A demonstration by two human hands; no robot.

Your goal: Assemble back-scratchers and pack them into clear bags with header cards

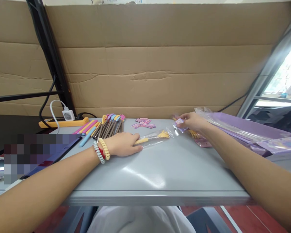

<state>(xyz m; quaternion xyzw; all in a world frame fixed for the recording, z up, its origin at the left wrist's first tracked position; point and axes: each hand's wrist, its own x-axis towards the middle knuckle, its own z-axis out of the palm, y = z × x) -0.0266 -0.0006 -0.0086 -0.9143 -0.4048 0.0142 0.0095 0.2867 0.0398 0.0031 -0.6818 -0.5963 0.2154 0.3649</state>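
Note:
My left hand point(126, 144), with beaded bands at the wrist, is closed on the handle end of a yellow hand-shaped scratcher point(163, 134) in a clear bag, lying on the grey table. At the back right my right hand point(190, 121) pinches a small purple-and-white card point(180, 124) in clear plastic. Beneath and beside that hand lie a pink card packet point(203, 142) and another yellow scratcher head point(194, 134). A pile of scratchers with coloured hand-shaped heads point(111, 124) rests behind my left hand. Several pink cards point(144, 124) lie at the back middle.
A purple-lined box with clear bags point(252, 129) stands at the right. At the left are a yellow power strip point(63, 123) with a white charger point(68, 114), a tablet point(60, 152) and a black post point(50, 58). Cardboard point(145, 61) closes off the back.

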